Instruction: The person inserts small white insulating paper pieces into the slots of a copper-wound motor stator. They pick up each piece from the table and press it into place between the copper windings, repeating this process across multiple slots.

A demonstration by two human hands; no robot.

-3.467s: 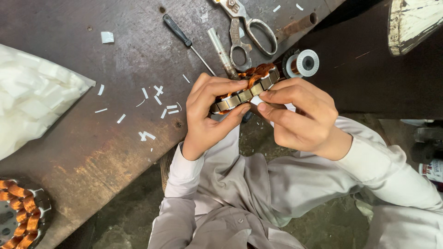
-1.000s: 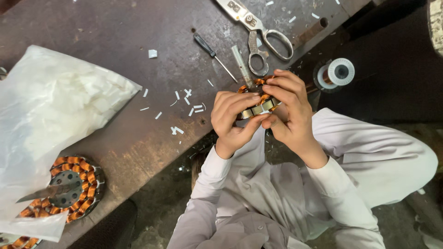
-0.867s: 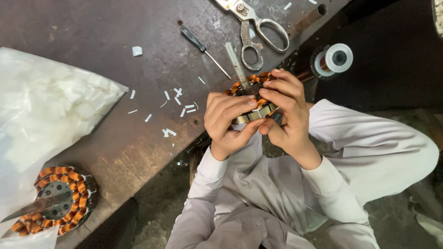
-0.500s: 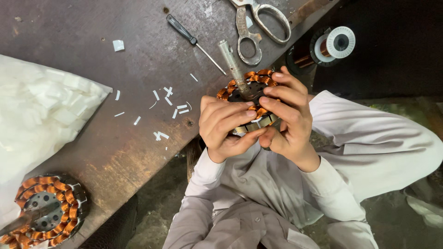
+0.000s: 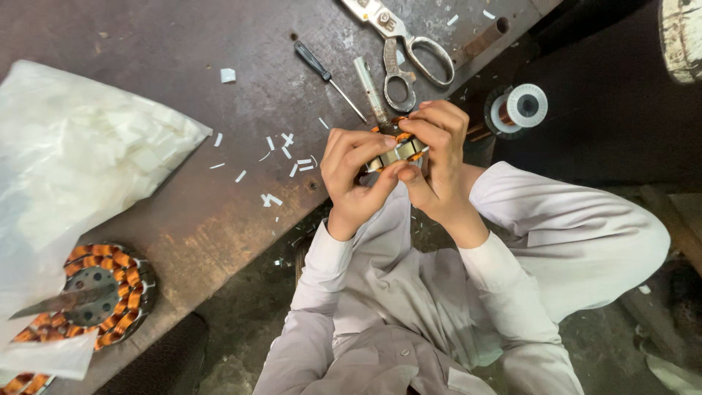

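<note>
Since half a second ago your hands have barely shifted — left hand [image 5: 356,173] and right hand [image 5: 437,157] stay pressed together, clamped on the stator [image 5: 395,148] at the bench [image 5: 146,36] edge, so the grip holds. Just beyond lie scissors [image 5: 406,64] and a screwdriver [image 5: 327,69]; far left, a bag [image 5: 80,168].

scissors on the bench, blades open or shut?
Shut. The scissors lie flat on the bench; their blades run together as one strip toward the top edge, and the two handle loops sit side by side.
</note>
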